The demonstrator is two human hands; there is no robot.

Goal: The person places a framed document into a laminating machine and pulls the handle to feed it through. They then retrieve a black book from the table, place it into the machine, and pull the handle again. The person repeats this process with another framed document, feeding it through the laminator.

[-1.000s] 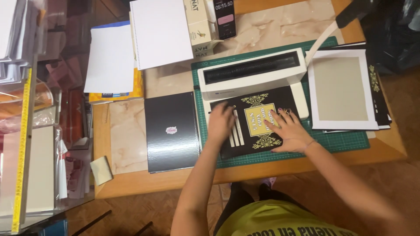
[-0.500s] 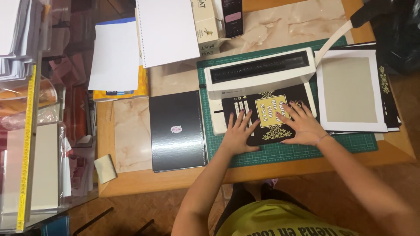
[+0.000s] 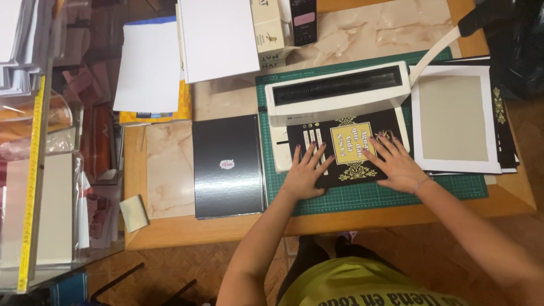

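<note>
Two hands are seen in the head view, both laid flat with fingers spread on a black cover. Left hand is pressed on the cover's lower left corner, right hand on its right side; nothing is pinched. The cover lies on the tray of a white binding machine, its top edge tucked against the machine's slot; a yellow square label with gold ornament above and below is carried at its centre. The machine is set on a green cutting mat on a marble-topped table.

Just right of the cover, a white-framed grey board is stacked on black sheets. Left of the mat, a black notebook with a small white oval label is laid flat. Behind it, a white spiral pad overlaps white sheets on a yellow packet. A cream carton and a dark box with a pink label stand at the table's far edge. A yellow ruler is seen upright at far left.
</note>
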